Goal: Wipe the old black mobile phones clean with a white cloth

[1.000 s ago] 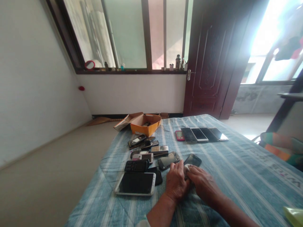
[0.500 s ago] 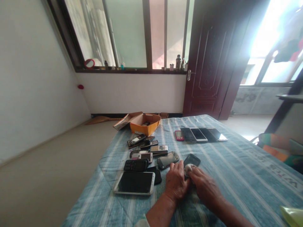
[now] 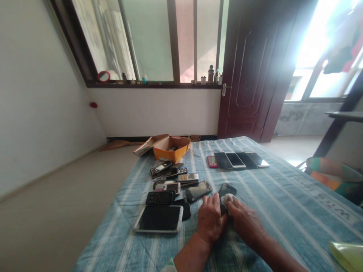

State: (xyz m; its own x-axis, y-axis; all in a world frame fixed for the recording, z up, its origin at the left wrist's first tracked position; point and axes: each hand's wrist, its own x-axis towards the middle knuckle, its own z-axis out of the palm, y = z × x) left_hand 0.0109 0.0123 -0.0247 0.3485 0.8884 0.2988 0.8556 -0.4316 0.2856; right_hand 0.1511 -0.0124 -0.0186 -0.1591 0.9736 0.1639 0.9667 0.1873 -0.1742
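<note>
A dark smartphone (image 3: 228,188) lies on the striped blue cloth (image 3: 272,215) in front of me. My left hand (image 3: 210,218) grips its near left side, the fingers curled along the edge. In my right hand (image 3: 246,219) is a crumpled white wipe (image 3: 227,199), pinched and pressed against the phone's screen. The two hands cover the phone's near part. Just left of my left hand lies a grey-black touchscreen phone (image 3: 199,191), and beyond it a black phone (image 3: 183,209) partly under other things.
A large white-edged phone (image 3: 159,219) and several old keypad phones (image 3: 160,197) spread out at the left. Behind them stands an open orange box (image 3: 171,154). A pink phone (image 3: 212,161) and a row of smartphones (image 3: 236,160) lie at the far right.
The white wipe has shifted slightly up across the phone's screen with my right hand, covering more of it. The whole view has swung a little, so the surroundings sit slightly further left.
</note>
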